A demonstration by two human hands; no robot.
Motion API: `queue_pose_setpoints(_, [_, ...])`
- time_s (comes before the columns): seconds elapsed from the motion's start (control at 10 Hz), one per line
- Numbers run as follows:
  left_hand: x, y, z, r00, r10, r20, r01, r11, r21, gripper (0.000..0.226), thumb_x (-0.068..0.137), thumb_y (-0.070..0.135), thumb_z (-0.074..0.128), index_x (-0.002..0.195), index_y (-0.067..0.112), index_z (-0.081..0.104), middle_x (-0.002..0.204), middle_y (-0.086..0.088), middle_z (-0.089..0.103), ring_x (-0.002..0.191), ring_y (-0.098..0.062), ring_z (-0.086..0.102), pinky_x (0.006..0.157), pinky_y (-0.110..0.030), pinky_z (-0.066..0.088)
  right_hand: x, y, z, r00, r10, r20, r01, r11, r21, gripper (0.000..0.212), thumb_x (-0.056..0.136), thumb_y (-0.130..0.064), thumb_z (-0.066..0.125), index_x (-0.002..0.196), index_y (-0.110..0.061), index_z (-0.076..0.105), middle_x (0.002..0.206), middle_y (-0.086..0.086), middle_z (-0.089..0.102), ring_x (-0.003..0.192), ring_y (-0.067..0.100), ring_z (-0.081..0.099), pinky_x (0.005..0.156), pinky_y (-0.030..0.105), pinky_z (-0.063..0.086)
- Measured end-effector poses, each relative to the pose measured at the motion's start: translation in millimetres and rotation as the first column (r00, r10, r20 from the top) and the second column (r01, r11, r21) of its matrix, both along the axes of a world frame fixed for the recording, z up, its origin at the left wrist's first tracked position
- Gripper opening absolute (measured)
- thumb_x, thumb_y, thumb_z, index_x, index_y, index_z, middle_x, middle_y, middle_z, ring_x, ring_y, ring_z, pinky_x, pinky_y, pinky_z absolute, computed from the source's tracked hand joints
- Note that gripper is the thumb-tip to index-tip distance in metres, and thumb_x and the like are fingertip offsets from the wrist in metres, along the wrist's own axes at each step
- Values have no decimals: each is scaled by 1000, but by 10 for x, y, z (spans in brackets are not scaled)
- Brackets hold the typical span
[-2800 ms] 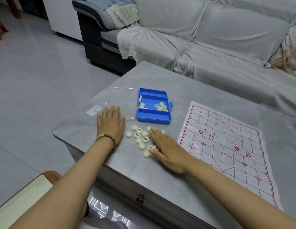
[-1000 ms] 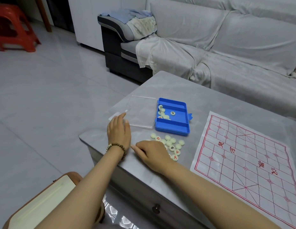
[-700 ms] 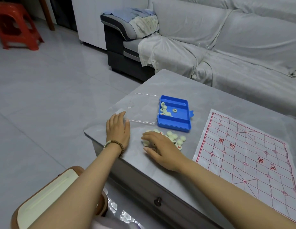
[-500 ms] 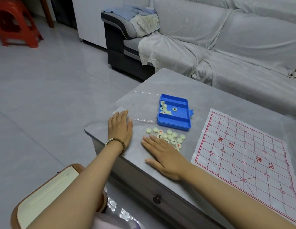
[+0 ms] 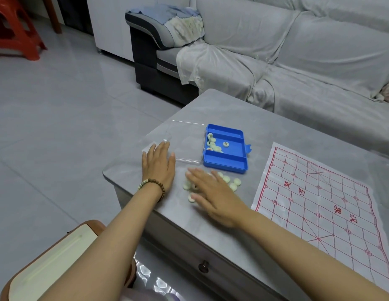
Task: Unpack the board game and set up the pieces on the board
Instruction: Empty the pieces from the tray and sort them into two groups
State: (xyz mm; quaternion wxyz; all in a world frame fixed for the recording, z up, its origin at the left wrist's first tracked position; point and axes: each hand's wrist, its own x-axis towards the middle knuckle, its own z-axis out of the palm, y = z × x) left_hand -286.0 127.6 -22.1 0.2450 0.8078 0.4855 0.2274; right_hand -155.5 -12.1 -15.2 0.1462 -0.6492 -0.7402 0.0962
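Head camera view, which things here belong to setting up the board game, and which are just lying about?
Part of the job: blue box, its clear lid, pieces in the box, loose pieces under and beside the right hand, paper board.
Just lying about: sofa, cloths on its arm, red stool.

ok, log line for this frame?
left hand flat on table; right hand over loose pieces; blue box holds more pieces; board without pieces
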Motion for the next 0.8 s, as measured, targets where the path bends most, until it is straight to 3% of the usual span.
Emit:
queue_pose_setpoints(0.1, [60,8,-8,999,-34,-17,34,999,-38,47,102,31,22,148,21,21,156,5,17,145,-14,5,118,-35,-4,320,163,122,940,-231,-251,273,951,144,45,98,-39,39,140,-23,41,147,-7,38,136,7,31,115,33,24])
queue_pose_setpoints(0.2, [125,10,-43,995,-64,-76,61,997,-42,48,101,34,19,148,23,18,156,5,15,145,-14,3,118,-36,-5,675,466,224,860,-449,-244,477,876,68,46,96,-39,46,137,-18,42,140,-2,44,128,15,43,104,34,38])
queue_pose_setpoints(0.3, [170,15,-103,978,-64,-196,65,998,0,51,101,38,14,149,24,15,157,5,11,145,-15,1,118,-39,-4,931,851,189,774,-625,-106,617,781,-99,43,91,-57,43,107,-19,54,121,7,51,112,23,49,89,35,42])
queue_pose_setpoints(0.4, [189,17,-134,968,-52,-245,60,998,27,52,99,41,12,149,24,14,157,5,10,145,-16,1,118,-40,-3,991,1173,94,740,-672,-17,662,733,-155,54,88,-64,39,86,-12,53,112,9,47,108,27,45,79,33,35])
queue_pose_setpoints(0.5, [194,14,-144,962,-50,-267,62,997,36,53,99,42,12,149,25,13,157,6,8,145,-15,0,118,-41,-3,884,1377,50,731,-675,-102,667,738,-99,61,89,-60,44,108,-3,55,122,11,46,116,29,41,91,39,39])
queue_pose_setpoints(0.6, [189,3,-148,959,-49,-279,62,997,39,53,99,43,11,149,26,12,158,7,6,145,-15,-1,118,-41,-4,829,1455,16,712,-683,-162,681,728,-76,53,88,-58,47,98,-6,55,115,9,51,112,27,44,91,41,40])
queue_pose_setpoints(0.7, [185,-7,-142,956,-54,-289,66,997,32,54,99,44,10,149,27,10,158,8,4,145,-14,-3,118,-41,-5,912,1424,13,711,-675,-195,676,733,-74,44,86,-56,52,81,-12,52,98,6,55,103,25,49,74,37,40])
queue_pose_setpoints(0.8, [189,-10,-136,956,-54,-287,66,997,34,54,99,44,11,150,27,10,158,8,4,145,-14,-3,118,-41,-4,959,1352,28,708,-670,-224,675,735,-63,42,85,-54,56,86,-12,48,97,3,52,99,22,47,75,34,39])
